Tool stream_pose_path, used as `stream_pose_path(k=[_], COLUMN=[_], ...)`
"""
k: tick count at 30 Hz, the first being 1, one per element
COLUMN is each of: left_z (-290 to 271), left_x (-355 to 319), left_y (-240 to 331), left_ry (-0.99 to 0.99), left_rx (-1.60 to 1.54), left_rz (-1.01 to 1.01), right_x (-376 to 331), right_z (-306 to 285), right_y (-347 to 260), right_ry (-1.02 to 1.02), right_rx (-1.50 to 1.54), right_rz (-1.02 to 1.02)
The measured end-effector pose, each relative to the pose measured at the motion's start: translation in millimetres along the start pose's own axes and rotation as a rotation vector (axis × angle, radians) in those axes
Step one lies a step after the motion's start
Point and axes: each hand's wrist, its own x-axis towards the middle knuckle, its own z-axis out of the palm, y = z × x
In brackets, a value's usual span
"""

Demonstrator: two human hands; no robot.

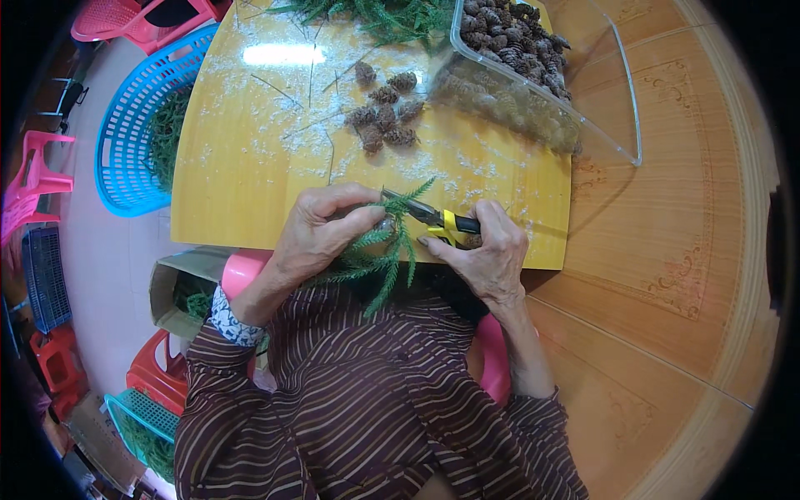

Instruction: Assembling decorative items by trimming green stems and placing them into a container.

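My left hand (321, 229) is curled over a green artificial fir sprig (385, 254), thumb and fingers pinched on its upper stem at the near edge of the yellow board (250, 167). My right hand (487, 250) is closed around the yellow-and-black handles of a small pair of pliers (437, 221), whose dark nose points left and meets the sprig's stem just beside my left fingertips. The sprig hangs partly off the board toward my striped sleeves, its branchlets fanning downward. Judgement on handling: it looks very light, springy, probably a wire core under soft plastic needles; the needles would give and slip if squeezed, so the hold belongs on the bare central stem close to the plier tip, where it is stiffest. The needles may shed; I cannot tell if the white flecks scattered over the board come from it. Beyond my hands, a small cluster of loose pine cones (385, 112) lies on the board, well apart from the sprig. A clear plastic tub (621, 92) with more cones stands tilted at the board's far right corner, more green sprigs (375, 15) at the far edge. A blue basket (137, 125) sits off to the left.
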Motion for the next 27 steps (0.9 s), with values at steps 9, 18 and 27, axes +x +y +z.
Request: stream_pose_path(k=[9,18,27], left_z=[-0.9,-7.3,-18.5], left_x=[0.3,2.0,8.4], left_y=[2.5,6.2,2.0], left_ry=[-0.009,-0.078,-0.093], left_rx=[0.016,0.079,0.403], left_rz=[-0.001,0.022,0.422], right_x=[-0.6,1.1,-4.6], right_z=[-0.5,-6.6,-12.8], right_y=[-0.4,-0.5,-3.0], right_ry=[0.018,-0.048,-0.312], right_rx=[-0.017,-0.032,0.204], right_rz=[-0.030,-0.039,0.138])
